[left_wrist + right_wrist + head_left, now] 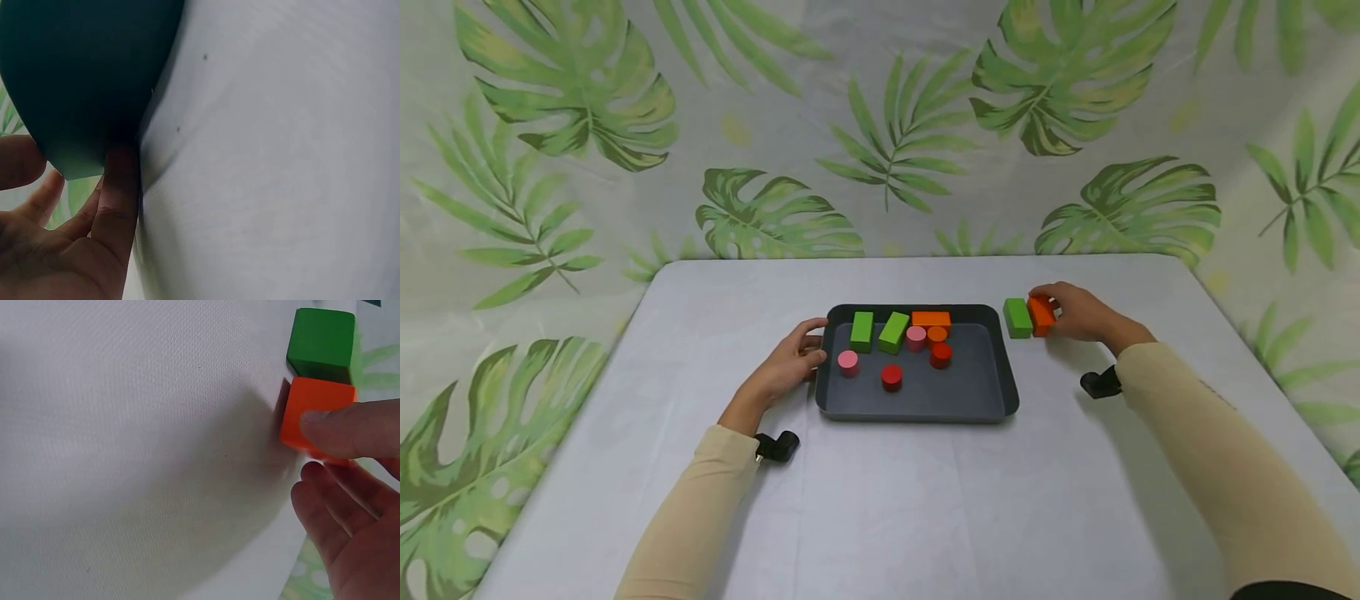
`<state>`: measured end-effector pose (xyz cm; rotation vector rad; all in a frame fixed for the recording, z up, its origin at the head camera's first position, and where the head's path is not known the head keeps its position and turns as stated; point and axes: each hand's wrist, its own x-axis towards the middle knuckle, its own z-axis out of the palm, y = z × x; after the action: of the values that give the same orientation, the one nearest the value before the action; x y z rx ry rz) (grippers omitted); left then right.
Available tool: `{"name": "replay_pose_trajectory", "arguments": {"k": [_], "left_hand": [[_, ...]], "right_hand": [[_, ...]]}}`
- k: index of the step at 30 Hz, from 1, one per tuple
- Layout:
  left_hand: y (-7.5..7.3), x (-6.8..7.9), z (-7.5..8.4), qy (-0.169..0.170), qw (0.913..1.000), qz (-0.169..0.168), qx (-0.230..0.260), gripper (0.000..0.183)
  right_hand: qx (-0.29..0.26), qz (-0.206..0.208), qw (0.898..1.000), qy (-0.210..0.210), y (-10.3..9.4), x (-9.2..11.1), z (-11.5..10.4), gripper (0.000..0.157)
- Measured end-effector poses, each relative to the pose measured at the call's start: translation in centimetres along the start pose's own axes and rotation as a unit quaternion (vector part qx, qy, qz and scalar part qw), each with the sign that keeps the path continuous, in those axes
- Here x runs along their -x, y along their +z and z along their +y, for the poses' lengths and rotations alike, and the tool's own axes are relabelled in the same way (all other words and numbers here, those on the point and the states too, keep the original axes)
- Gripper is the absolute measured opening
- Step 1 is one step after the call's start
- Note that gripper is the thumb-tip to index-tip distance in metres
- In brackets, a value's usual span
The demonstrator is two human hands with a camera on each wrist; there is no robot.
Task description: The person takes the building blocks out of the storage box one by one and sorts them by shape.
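Head view: we have the left hand [784, 365] gripping the left edge of the dark tray [917, 415]. Tray sits on the white table [880, 508], holding green blocks [862, 332], an orange piece, pink cylinders [848, 363] and red cylinders [892, 377]. Right hand [1081, 313] pinches an orange block [1041, 319] outside the tray, off its right side, close beside a loose green block [1018, 319]. We flag: a slanted lift could drag or topple that neighbour.

Left wrist view: thumb at the rim, fingers against the outer wall; we see it holding on. Too hard a tug could tilt the tray and slide the cylinders.

Right wrist view: thumb lies across the orange block; two fingertips sit clear of it. Far-side contact is hidden, so we can't tell how firm the pinch is; an off-centre hold could let the block twist out.
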<state>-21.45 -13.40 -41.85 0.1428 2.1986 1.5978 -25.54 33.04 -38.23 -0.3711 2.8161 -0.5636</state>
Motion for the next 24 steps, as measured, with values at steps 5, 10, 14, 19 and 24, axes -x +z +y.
{"name": "replay_pose_trajectory", "arguments": {"k": [5,10,14,19,24], "left_hand": [[0.00,-0.01,0.04,0.000,1.0000,-0.002,0.000,0.059],[-0.13,-0.05,-0.04,-0.001,1.0000,-0.001,0.001,0.058],[-0.14,-0.09,-0.06,0.002,1.0000,-0.002,0.003,0.059],[-0.08,-0.09,-0.04,-0.001,1.0000,-0.002,0.003,0.059],[-0.20,-0.04,-0.19,0.009,1.0000,-0.004,0.000,0.059]], "right_hand": [[-0.005,-0.006,1.000,0.010,0.02,-0.03,-0.17,0.064],[-0.015,-0.012,1.000,0.011,0.22,-0.13,-0.17,0.063],[-0.019,-0.015,1.000,0.010,0.41,-0.28,-0.02,0.063],[-0.021,-0.017,1.000,0.012,0.53,-0.35,0.18,0.064],[-0.025,-0.015,1.000,0.005,0.60,-0.41,0.17,0.065]]}}
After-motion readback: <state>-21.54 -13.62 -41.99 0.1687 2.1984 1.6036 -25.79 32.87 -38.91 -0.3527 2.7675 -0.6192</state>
